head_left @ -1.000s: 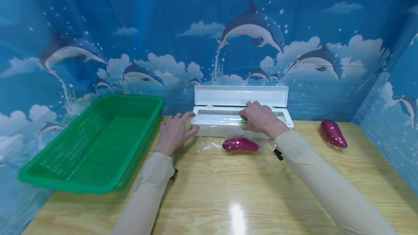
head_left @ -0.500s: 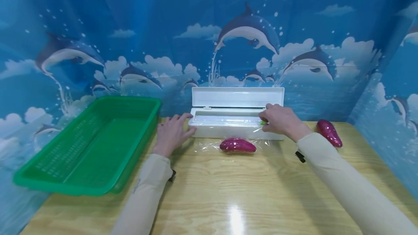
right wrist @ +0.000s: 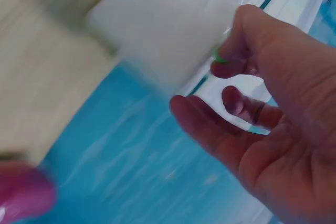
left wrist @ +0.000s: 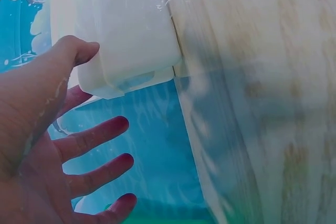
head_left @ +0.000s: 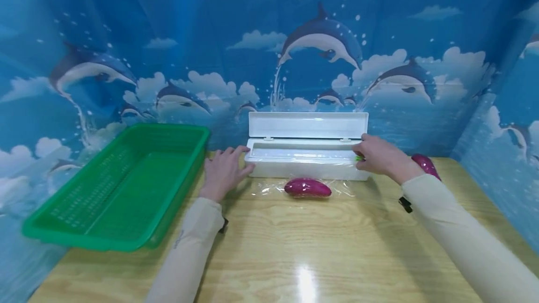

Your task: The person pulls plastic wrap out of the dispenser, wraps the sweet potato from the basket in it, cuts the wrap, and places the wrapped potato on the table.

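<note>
A white cling film dispenser (head_left: 307, 168) stands with its lid raised at the back of the table. My left hand (head_left: 223, 172) holds its left end between thumb and index finger; the other fingers spread beside it in the left wrist view. At the right end, my right hand (head_left: 381, 155) pinches a small green slide cutter (head_left: 359, 158) on the dispenser's front edge. Most of the cutter is hidden by the fingers. In front lies a glossy purple-red, sweet-potato-shaped vegetable (head_left: 307, 187) with clear film (head_left: 269, 187) spreading out on both sides.
A large green basket (head_left: 156, 219) sits on the left of the wooden table (head_left: 269, 247). Another purple-red vegetable (head_left: 425, 165) lies at the right, partly behind the right wrist. A blue dolphin-print sheet (head_left: 236, 22) rises directly behind the dispenser.
My right hand has slid the green cutter rightward along the dispenser's front edge, from right of its middle to its right end. The left hand has stayed at the left end.
</note>
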Demonstrator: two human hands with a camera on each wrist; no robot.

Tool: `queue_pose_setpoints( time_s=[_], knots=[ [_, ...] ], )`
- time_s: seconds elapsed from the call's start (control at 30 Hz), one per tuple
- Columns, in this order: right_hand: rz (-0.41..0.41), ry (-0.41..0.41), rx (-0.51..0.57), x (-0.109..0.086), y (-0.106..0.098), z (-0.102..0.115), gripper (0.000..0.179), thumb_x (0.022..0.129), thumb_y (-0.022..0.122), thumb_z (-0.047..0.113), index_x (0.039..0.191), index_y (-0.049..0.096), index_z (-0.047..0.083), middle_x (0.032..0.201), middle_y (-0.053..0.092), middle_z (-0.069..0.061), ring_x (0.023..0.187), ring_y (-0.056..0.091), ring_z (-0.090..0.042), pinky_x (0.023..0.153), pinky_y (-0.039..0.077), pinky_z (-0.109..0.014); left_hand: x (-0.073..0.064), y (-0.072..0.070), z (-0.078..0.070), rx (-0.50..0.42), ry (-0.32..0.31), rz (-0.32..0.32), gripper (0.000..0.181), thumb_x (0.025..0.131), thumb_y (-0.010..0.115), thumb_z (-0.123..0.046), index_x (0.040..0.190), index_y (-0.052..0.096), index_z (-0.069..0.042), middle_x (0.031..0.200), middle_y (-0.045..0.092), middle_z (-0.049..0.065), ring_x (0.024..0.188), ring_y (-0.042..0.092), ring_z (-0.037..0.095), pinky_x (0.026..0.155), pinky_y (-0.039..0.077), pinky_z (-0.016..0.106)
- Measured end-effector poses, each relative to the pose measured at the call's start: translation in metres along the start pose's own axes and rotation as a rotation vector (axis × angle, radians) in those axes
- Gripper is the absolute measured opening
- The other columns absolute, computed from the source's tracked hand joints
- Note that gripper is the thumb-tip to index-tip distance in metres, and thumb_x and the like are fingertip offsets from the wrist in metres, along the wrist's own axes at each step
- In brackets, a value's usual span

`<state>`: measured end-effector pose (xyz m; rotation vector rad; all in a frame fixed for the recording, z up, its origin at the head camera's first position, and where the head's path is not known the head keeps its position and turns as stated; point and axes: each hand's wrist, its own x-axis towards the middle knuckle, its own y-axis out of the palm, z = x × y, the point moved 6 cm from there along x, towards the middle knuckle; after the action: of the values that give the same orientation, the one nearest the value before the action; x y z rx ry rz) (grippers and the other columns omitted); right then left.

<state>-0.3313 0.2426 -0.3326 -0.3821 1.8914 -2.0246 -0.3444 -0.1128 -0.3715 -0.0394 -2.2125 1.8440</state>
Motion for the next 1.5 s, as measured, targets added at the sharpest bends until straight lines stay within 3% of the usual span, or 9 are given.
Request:
queue_pose_setpoints(
  time_s=[0.13, 0.5, 0.6, 0.67, 0.77, 0.97, 1.17, 1.3, 1.5],
  knots=[
    [0.014, 0.031, 0.073, -0.007, 0.005, -0.018, 0.013, 0.088, 0.069, 0.011, 0.084, 0.057, 0.012, 0.081, 0.047, -0.005, 0.069, 0.040, -0.018, 0.060, 0.032, -0.030, -0.001, 0.000, 0.002, 0.010, -0.015, 0.009, 0.057, 0.097, 0.057, -0.060, 0.147, 0.052, -0.033, 0.140, 0.063, 0.013, 0.117, 0.061, 0.041, 0.096, 0.049, 0.070],
    [-0.146, -0.113, 0.098, -0.017, 0.004, -0.036, 0.021, 0.084, 0.068, 0.008, 0.078, 0.049, 0.014, 0.074, 0.048, -0.003, 0.066, 0.035, -0.013, 0.062, 0.029, -0.026, 0.000, 0.001, -0.002, 0.012, 0.000, 0.015, 0.056, 0.099, 0.055, -0.057, 0.148, 0.051, -0.031, 0.139, 0.064, 0.013, 0.121, 0.061, 0.042, 0.095, 0.051, 0.068],
    [-0.161, -0.034, 0.047, -0.020, 0.001, -0.032, 0.013, 0.086, 0.070, 0.015, 0.092, 0.060, 0.010, 0.087, 0.055, -0.010, 0.071, 0.042, -0.017, 0.061, 0.035, -0.030, -0.002, 0.001, -0.002, 0.016, 0.014, 0.024, 0.056, 0.100, 0.055, -0.054, 0.149, 0.051, -0.028, 0.141, 0.063, 0.013, 0.124, 0.061, 0.042, 0.094, 0.052, 0.068],
    [-0.197, -0.033, -0.001, -0.023, -0.001, -0.021, 0.025, 0.087, 0.073, 0.022, 0.106, 0.066, 0.008, 0.097, 0.058, -0.012, 0.076, 0.048, -0.021, 0.061, 0.041, -0.032, -0.004, 0.002, -0.003, 0.015, 0.030, 0.036, 0.056, 0.101, 0.054, -0.054, 0.150, 0.050, -0.026, 0.142, 0.062, 0.013, 0.126, 0.060, 0.041, 0.094, 0.053, 0.067],
    [-0.301, -0.127, -0.072, -0.024, -0.001, 0.001, 0.036, 0.087, 0.079, 0.029, 0.117, 0.071, 0.010, 0.103, 0.061, -0.013, 0.083, 0.054, -0.024, 0.062, 0.049, -0.037, -0.005, 0.002, -0.005, 0.002, 0.064, 0.024, 0.056, 0.102, 0.052, -0.054, 0.150, 0.051, -0.025, 0.139, 0.064, 0.013, 0.122, 0.063, 0.039, 0.089, 0.056, 0.063],
    [-0.448, -0.268, -0.089, -0.026, 0.007, 0.020, 0.013, 0.084, 0.083, 0.012, 0.095, 0.077, 0.013, 0.093, 0.066, -0.008, 0.083, 0.059, -0.023, 0.068, 0.054, -0.038, -0.006, 0.000, -0.006, -0.067, 0.135, -0.006, 0.058, 0.102, 0.052, -0.054, 0.150, 0.052, -0.021, 0.131, 0.067, 0.018, 0.106, 0.069, 0.036, 0.076, 0.060, 0.052],
    [-0.537, -0.397, -0.038, -0.041, 0.012, 0.031, 0.019, 0.077, 0.086, 0.005, 0.087, 0.074, 0.015, 0.089, 0.065, -0.004, 0.079, 0.059, -0.016, 0.064, 0.054, -0.032, -0.012, -0.001, -0.001, -0.286, 0.151, 0.011, 0.046, 0.101, 0.063, -0.040, 0.141, 0.060, -0.019, 0.127, 0.063, 0.014, 0.105, 0.065, 0.029, 0.085, 0.059, 0.046],
    [-0.507, -0.460, 0.006, -0.054, 0.022, 0.043, 0.023, 0.073, 0.087, 0.006, 0.085, 0.073, 0.019, 0.091, 0.065, -0.001, 0.081, 0.061, -0.013, 0.066, 0.057, -0.031, -0.021, -0.008, -0.002, -0.396, 0.193, -0.007, 0.024, 0.099, 0.069, -0.027, 0.120, 0.073, -0.018, 0.127, 0.060, 0.009, 0.106, 0.064, 0.025, 0.088, 0.059, 0.044],
    [-0.343, -0.400, 0.056, -0.067, 0.045, 0.053, 0.008, 0.082, 0.082, 0.017, 0.088, 0.078, 0.019, 0.097, 0.069, 0.000, 0.085, 0.063, -0.012, 0.071, 0.059, -0.030, -0.030, -0.024, -0.024, -0.379, 0.353, -0.127, 0.019, 0.094, 0.074, -0.020, 0.113, 0.074, -0.013, 0.117, 0.068, 0.007, 0.103, 0.066, 0.025, 0.086, 0.059, 0.040]
  ],
)
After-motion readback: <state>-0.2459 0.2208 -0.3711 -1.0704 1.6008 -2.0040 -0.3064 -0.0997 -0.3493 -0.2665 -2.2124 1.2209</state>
